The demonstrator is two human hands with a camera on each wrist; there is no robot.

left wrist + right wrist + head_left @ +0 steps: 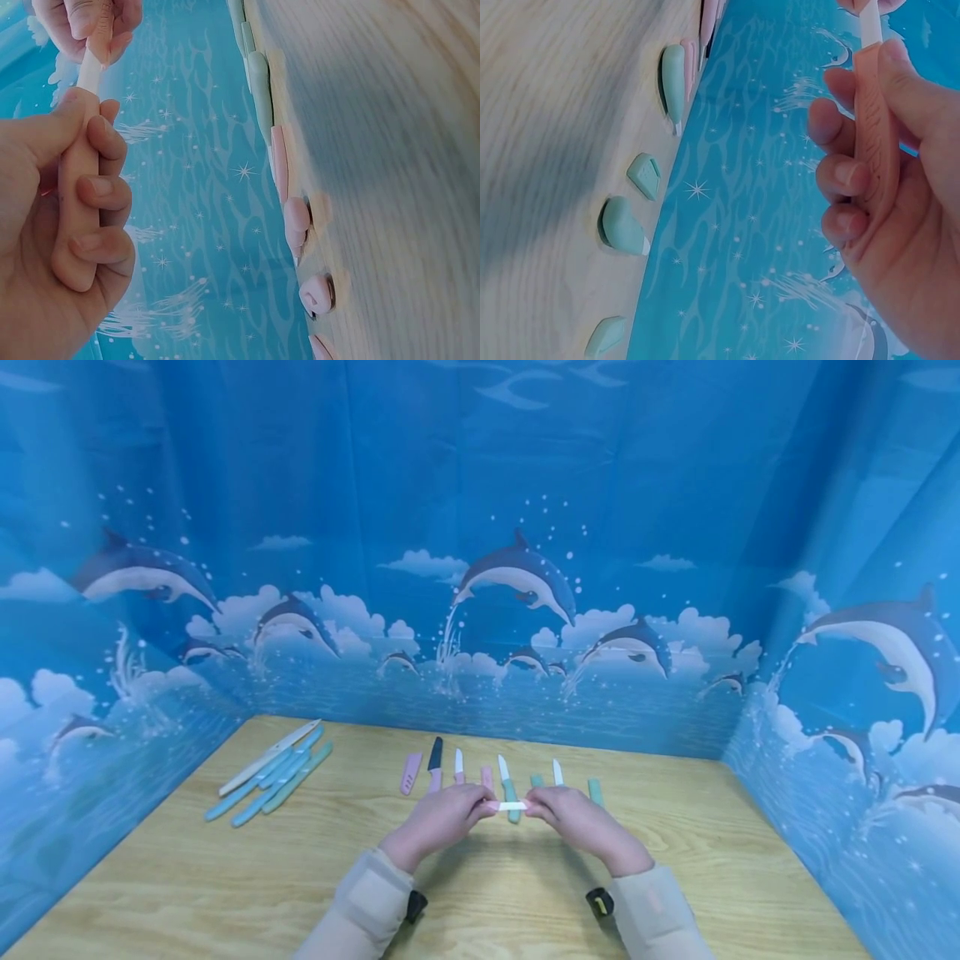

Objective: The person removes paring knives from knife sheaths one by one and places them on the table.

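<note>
In front of the chest, both hands hold one salmon-pink knife-like item with a white blade section [513, 806] showing between them. My left hand [447, 818] [56, 202] curls its fingers round a smooth salmon piece [79, 187], thumb near the white part. The right hand [581, 822] [915, 172] grips another salmon piece [876, 127], which bears raised lettering. Palms and fingers cover parts of both pieces. Beyond the hands, a green-handled knife [510, 789] lies on the table, partly behind the white section in the head view.
Pink sheath [411, 773], dark-bladed knife [436, 754], small pink-handled knife [459, 762], pink piece [487, 776], another white-bladed knife [557, 771] and green sheath [596, 791] lie in a row on the wooden table [187, 893]. Several long knives [281, 777] lie at the left. A dolphin-print curtain [375, 468] surrounds the table.
</note>
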